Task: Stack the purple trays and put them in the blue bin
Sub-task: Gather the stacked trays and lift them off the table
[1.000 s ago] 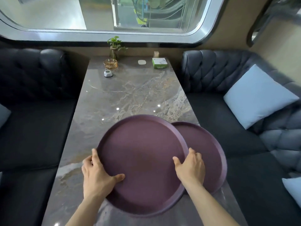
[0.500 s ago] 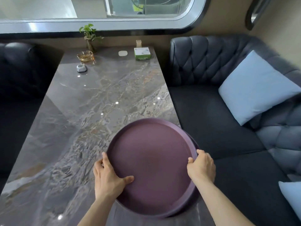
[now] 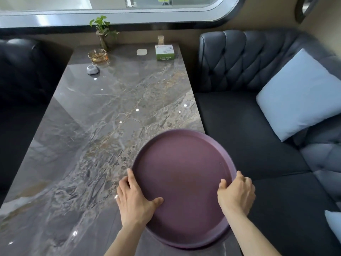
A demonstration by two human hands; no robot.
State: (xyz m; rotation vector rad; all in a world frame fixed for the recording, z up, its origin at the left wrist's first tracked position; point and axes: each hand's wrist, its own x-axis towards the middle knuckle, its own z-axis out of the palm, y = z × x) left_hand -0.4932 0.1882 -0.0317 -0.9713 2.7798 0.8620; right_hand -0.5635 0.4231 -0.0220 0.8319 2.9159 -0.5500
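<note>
A round purple tray (image 3: 182, 174) lies on top of a second purple tray, of which only a thin rim shows along the right and lower edge. The stack sits at the near right corner of the marble table (image 3: 103, 126) and overhangs its right edge. My left hand (image 3: 136, 198) grips the stack's left rim, thumb inside the top tray. My right hand (image 3: 236, 194) grips the right rim, thumb on the inner edge. No blue bin is in view.
At the table's far end stand a small plant (image 3: 103, 32), a glass ashtray (image 3: 97, 56), a grey puck (image 3: 92, 69), a white pad (image 3: 141, 52) and a green-white box (image 3: 164, 52). Dark sofas flank the table; a pale blue cushion (image 3: 300, 93) lies on the right one.
The top tray slid right until it covers the second tray. Both hands stayed on the rims, and the stack now reaches past the table's right edge. My view turned right.
</note>
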